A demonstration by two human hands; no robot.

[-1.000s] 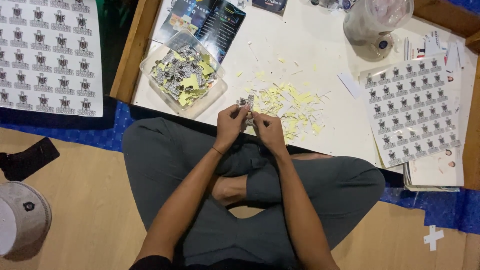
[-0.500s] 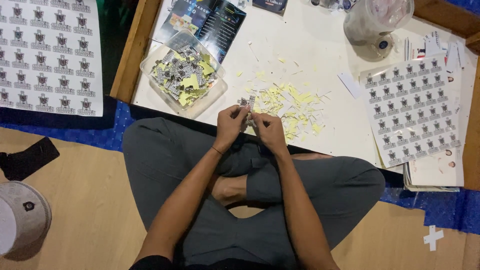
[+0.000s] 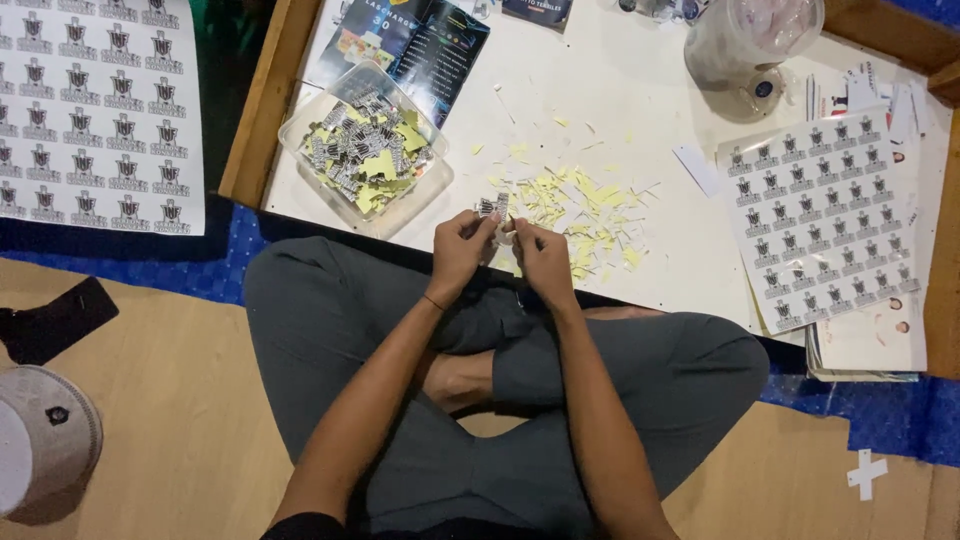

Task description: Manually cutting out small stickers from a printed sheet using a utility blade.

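Observation:
I sit cross-legged at a low white table. My left hand pinches a small black-and-white sticker piece at the table's near edge. My right hand is close beside it, fingertips pinched on the same small piece. Just beyond my hands lies a scatter of pale yellow paper scraps. A clear plastic tub holding several cut stickers and yellow scraps stands to the left of my hands.
A sticker sheet lies on the table at right, another large sticker sheet on the floor at left. A clear jar stands at the back right, a dark booklet behind the tub. A cap lies on the floor.

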